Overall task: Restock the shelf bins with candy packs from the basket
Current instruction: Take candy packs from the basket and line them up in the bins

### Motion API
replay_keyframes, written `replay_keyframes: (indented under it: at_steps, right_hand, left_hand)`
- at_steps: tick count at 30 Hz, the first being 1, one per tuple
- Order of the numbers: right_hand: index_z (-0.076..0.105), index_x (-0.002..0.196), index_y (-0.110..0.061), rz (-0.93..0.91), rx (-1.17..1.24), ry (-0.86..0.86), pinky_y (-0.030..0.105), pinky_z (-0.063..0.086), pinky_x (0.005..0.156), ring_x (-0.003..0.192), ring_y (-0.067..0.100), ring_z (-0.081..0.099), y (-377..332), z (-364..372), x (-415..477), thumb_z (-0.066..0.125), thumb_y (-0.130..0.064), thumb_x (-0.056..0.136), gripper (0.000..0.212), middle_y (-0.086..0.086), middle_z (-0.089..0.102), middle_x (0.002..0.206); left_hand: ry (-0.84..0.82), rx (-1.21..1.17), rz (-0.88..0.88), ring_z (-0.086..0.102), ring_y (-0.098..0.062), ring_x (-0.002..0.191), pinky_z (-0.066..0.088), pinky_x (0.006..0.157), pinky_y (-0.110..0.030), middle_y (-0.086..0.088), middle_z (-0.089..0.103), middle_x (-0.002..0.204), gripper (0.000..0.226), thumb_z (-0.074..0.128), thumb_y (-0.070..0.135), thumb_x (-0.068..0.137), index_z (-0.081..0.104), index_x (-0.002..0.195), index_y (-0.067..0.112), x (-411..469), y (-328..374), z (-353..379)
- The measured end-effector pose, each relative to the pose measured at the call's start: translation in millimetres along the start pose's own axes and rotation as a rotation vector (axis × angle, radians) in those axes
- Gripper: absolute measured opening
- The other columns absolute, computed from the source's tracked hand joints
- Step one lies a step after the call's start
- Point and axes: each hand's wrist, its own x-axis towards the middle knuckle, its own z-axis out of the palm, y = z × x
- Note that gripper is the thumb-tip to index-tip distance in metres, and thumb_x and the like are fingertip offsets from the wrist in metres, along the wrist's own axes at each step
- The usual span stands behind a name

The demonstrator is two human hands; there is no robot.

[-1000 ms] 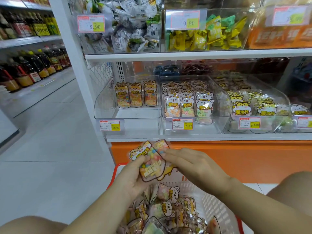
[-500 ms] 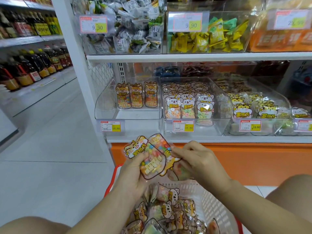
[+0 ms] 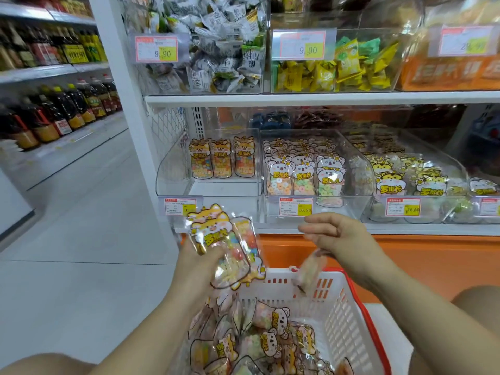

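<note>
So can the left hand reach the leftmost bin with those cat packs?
Probably yes. The left hand grips the cat packs in front of and below the leftmost bin. The bin's top is open, with bare floor ahead of the three standing packs. Nothing sits between.

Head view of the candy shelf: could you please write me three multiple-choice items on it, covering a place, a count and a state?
1. Where in the left bin do its packs stand?
A) at the front lip
B) at the back
C) flat in the middle

2. How many packs stand in that bin?
A) one
B) three
C) six

3. What is the left hand doing?
A) gripping a bundle of orange packs
B) hanging empty
C) pressing a price tag

Answers:
1 B, since bare bin floor lies in front of them.
2 B, since three stand side by side.
3 A, since the bundle sticks up out of its grasp.
</note>
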Motion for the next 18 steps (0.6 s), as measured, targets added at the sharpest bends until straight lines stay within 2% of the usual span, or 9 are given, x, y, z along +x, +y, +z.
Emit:
replay_keyframes:
  at_steps: [2,5,8,10,12,13,16,18]
  right_hand:
    - [0.062,0.115,-0.001,0.219,0.297,-0.079,0.024,0.059,0.061,0.078,0.017,0.073,-9.1,2.6,-1.6,0.051,0.021,0.089,0.037,0.011,0.076,0.096]
    - [0.062,0.109,0.0,0.395,0.521,-0.113,0.024,0.06,0.059,0.071,0.018,0.074,-15.2,6.8,-4.3,0.039,0.025,0.09,0.039,0.017,0.074,0.093]
    - [0.059,0.111,0.002,0.443,0.693,-0.12,0.027,0.061,0.06,0.076,0.023,0.075,-15.2,7.5,-3.7,0.035,0.025,0.09,0.039,0.02,0.074,0.094]
    - [0.059,0.113,0.003,0.433,0.714,-0.128,0.031,0.062,0.068,0.087,0.027,0.075,-15.0,7.1,-2.9,0.041,0.023,0.088,0.037,0.023,0.073,0.1]
    - [0.062,0.113,0.002,0.381,0.623,-0.113,0.032,0.061,0.078,0.095,0.028,0.073,-14.7,7.6,-2.1,0.048,0.024,0.085,0.038,0.023,0.072,0.109]
    - [0.063,0.111,0.0,0.325,0.514,-0.094,0.032,0.061,0.079,0.095,0.027,0.073,-14.6,7.9,-2.4,0.052,0.025,0.083,0.039,0.02,0.072,0.109]
    - [0.069,0.1,-0.012,0.053,0.03,-0.014,0.027,0.06,0.079,0.089,0.017,0.074,-18.9,11.9,-6.0,0.063,0.019,0.082,0.037,0.009,0.076,0.102]
    - [0.07,0.091,-0.018,-0.14,-0.195,-0.033,0.024,0.058,0.079,0.086,0.01,0.073,-29.0,17.5,-10.2,0.065,0.013,0.083,0.033,0.002,0.077,0.091]
  left_hand:
    - [-0.092,0.149,0.045,0.074,-0.018,0.092,0.057,0.069,-0.028,0.0,0.076,0.103,0.036,0.067,-0.001,0.089,0.062,0.116,0.023,-6.7,-7.7,6.1]
    - [-0.249,0.248,-0.008,0.073,-0.011,0.093,0.059,0.074,-0.029,0.005,0.076,0.104,0.047,0.073,0.0,0.085,0.059,0.121,0.026,-20.3,-25.3,21.6]
    - [-0.339,0.302,-0.077,0.072,-0.015,0.094,0.058,0.086,-0.038,0.004,0.076,0.102,0.051,0.08,0.011,0.075,0.061,0.12,0.023,-30.9,-36.2,35.6]
    - [-0.378,0.204,-0.159,0.071,-0.024,0.103,0.054,0.097,-0.051,-0.004,0.076,0.108,0.068,0.083,0.022,0.06,0.06,0.124,0.016,-34.0,-37.7,40.1]
    - [-0.397,0.062,-0.241,0.067,-0.032,0.114,0.049,0.103,-0.057,-0.012,0.071,0.121,0.087,0.086,0.021,0.055,0.053,0.136,0.015,-34.4,-39.8,41.3]
    - [-0.399,0.006,-0.277,0.065,-0.035,0.115,0.047,0.103,-0.06,-0.015,0.069,0.123,0.089,0.087,0.017,0.058,0.051,0.139,0.016,-35.2,-38.4,41.2]
    - [-0.43,-0.086,-0.329,0.07,-0.039,0.101,0.049,0.097,-0.064,-0.023,0.071,0.114,0.054,0.073,-0.003,0.081,0.055,0.13,0.013,-36.8,-32.2,39.5]
    - [-0.435,-0.113,-0.343,0.072,-0.038,0.093,0.056,0.087,-0.06,-0.024,0.072,0.11,0.044,0.064,-0.009,0.088,0.056,0.127,0.011,-35.9,-28.8,37.6]
